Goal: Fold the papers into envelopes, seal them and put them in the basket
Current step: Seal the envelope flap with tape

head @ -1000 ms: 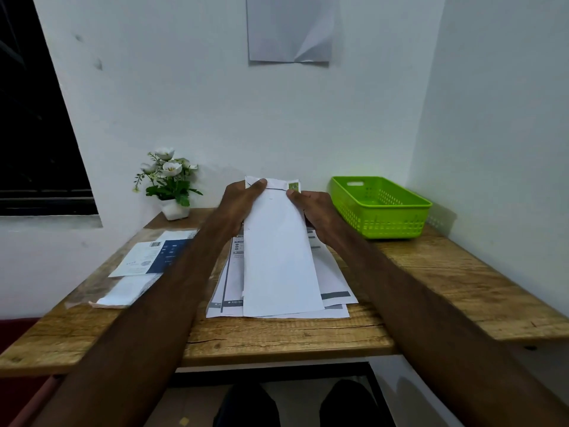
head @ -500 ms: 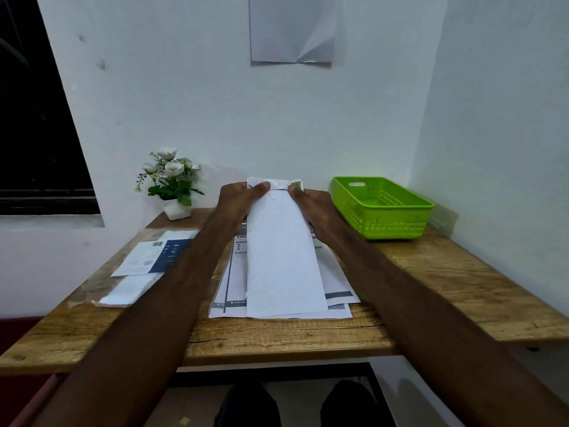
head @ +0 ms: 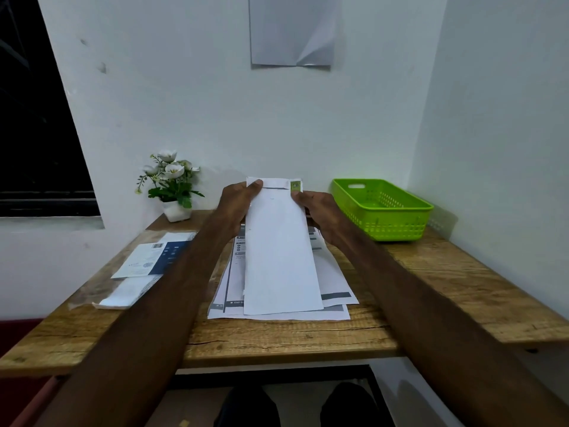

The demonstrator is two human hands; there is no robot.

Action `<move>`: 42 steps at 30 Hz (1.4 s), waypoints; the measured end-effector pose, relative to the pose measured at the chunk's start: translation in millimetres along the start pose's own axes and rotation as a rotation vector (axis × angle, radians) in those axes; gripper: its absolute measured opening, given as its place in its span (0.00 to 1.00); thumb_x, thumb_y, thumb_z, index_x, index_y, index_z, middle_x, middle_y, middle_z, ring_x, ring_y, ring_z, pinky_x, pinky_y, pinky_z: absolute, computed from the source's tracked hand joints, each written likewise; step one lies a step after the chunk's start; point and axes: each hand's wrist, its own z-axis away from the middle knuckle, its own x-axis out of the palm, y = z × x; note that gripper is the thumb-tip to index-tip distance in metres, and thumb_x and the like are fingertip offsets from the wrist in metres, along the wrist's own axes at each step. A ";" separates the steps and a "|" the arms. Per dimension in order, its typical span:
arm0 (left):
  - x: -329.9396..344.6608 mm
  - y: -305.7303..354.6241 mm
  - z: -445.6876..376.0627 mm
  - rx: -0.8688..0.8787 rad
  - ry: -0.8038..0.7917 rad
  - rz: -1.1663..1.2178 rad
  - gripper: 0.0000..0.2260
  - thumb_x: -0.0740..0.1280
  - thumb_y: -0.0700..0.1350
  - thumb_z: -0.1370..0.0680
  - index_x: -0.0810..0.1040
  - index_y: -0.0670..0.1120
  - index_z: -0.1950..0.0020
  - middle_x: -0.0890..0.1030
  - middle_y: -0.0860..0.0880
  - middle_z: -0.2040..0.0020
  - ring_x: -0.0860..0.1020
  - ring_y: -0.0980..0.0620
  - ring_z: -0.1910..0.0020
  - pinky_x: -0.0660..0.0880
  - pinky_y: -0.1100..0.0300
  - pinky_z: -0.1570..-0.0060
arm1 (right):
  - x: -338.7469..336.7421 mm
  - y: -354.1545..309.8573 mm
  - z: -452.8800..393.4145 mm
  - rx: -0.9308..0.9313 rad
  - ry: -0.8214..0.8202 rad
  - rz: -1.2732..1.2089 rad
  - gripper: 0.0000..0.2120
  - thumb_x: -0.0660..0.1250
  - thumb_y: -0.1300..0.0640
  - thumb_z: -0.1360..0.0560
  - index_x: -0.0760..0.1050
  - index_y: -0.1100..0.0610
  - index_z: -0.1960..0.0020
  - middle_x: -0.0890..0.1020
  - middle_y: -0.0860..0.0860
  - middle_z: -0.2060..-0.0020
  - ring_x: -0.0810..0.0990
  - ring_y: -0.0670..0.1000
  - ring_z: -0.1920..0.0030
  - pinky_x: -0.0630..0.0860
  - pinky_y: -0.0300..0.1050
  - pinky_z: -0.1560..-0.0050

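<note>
Wooden surface [head: 446, 278] carries loose papers [head: 334, 277]; above them, left hand [head: 235, 204] and right hand [head: 317, 208] pinch a folded envelope [head: 280, 254], apparently unsealed; beside them, the green basket [head: 381, 208] looks empty.

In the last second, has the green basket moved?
No. The basket sits in the same table corner against the right wall.

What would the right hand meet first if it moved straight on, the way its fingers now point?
The right hand points forward and slightly left, gripping the long white folded paper. Beyond it I see only the white back wall; depth is unclear, but nothing else seems to lie between.
</note>
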 end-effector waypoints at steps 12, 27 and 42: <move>1.4 0.1 3.7 0.049 -0.055 -0.039 0.07 0.70 0.47 0.19 0.82 0.45 0.52 0.85 0.43 0.50 0.83 0.46 0.56 0.81 0.47 0.48 | 6.3 -11.9 -7.3 -0.048 0.089 -0.043 0.09 0.72 0.51 0.22 0.78 0.56 0.53 0.74 0.56 0.61 0.72 0.54 0.61 0.69 0.48 0.61; 5.7 -5.2 -0.5 0.041 -0.047 -0.046 0.08 0.69 0.47 0.18 0.82 0.44 0.49 0.84 0.43 0.49 0.83 0.45 0.54 0.81 0.46 0.45 | 1.6 -10.8 -14.1 0.085 0.093 -0.076 0.12 0.77 0.52 0.27 0.83 0.59 0.50 0.85 0.54 0.59 0.82 0.52 0.64 0.78 0.41 0.68; 6.3 -19.7 -0.5 0.079 -0.075 -0.050 0.07 0.72 0.47 0.20 0.83 0.44 0.54 0.87 0.54 0.63 0.85 0.58 0.64 0.79 0.64 0.67 | 7.6 3.6 -5.8 0.019 0.028 -0.073 0.10 0.77 0.49 0.27 0.85 0.56 0.56 0.87 0.55 0.59 0.84 0.51 0.63 0.79 0.42 0.64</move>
